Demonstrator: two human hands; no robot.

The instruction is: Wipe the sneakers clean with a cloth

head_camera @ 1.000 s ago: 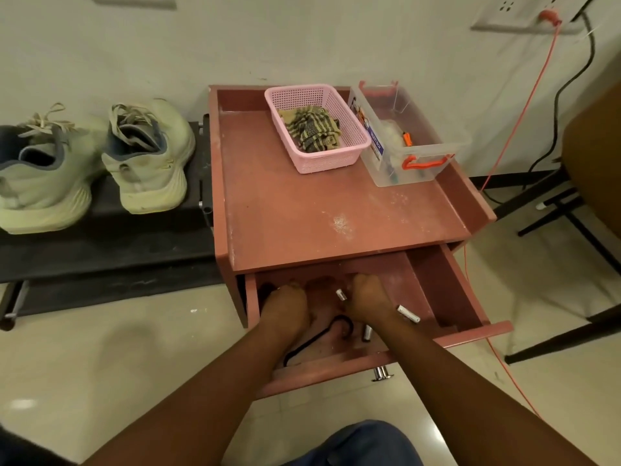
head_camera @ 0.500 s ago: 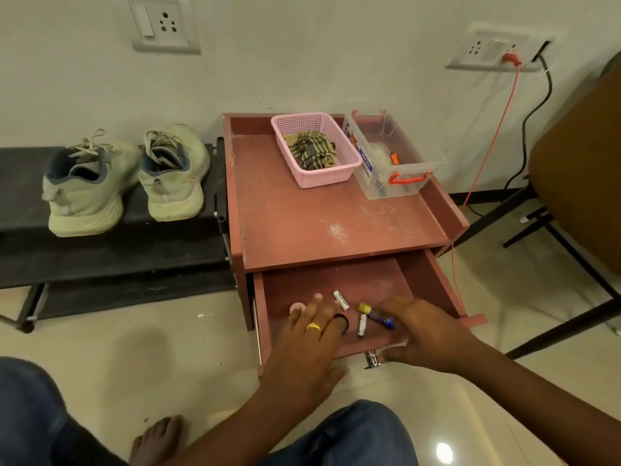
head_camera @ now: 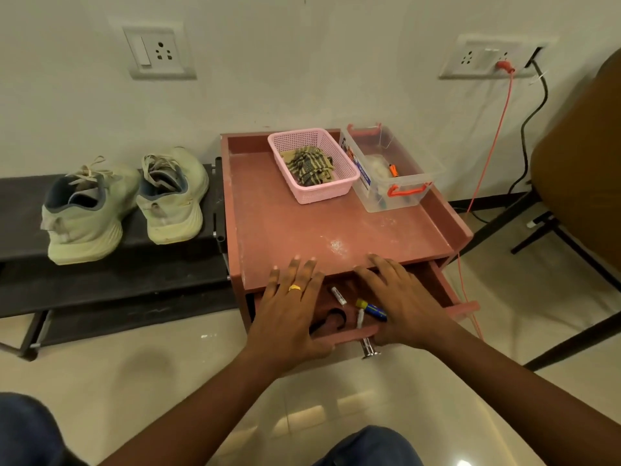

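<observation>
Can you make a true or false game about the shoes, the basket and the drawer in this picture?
1. The sneakers sit on the black rack. True.
2. The left hand holds the cloth. False: the cloth lies in the pink basket, and the hand holds nothing.
3. The drawer is open. True.
4. The clear box stands left of the basket. False: it stands to the basket's right.
5. The right hand has straight fingers and holds nothing. True.
</observation>
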